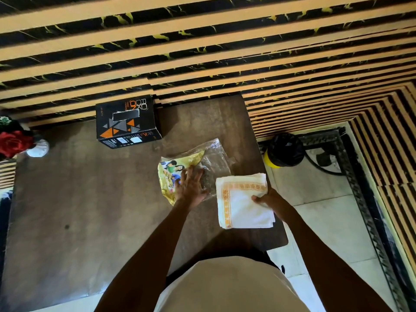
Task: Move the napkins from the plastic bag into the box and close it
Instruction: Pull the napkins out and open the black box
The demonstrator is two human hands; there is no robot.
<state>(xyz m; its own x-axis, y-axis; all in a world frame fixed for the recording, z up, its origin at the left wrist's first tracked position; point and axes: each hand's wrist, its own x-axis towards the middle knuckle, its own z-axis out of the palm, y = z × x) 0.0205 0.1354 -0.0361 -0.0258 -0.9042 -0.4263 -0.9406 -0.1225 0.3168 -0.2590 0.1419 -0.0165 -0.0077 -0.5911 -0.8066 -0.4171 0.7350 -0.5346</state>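
On the table (90, 199) the box (127, 121) sits at the far edge by the wall. The plastic bag (193, 163) lies nearer, right of the box, and the napkins (243, 199) lie just right of the bag at the table's right edge.

This is looking like a room in a home rather than a workplace. A plain brown wooden table (90, 199) is standing against a wall panelled in tan slats (202, 41) alternating with black marble-patterned strips — decorative finishing, running around the corner on the right. Pale floor tiles (326, 210) with a dark patterned border (360, 188) are showing beside the table. A black-and-yellow container (284, 150) is sitting on the floor, and a red artificial rose (13, 143) is resting at the table's left edge — household clutter.
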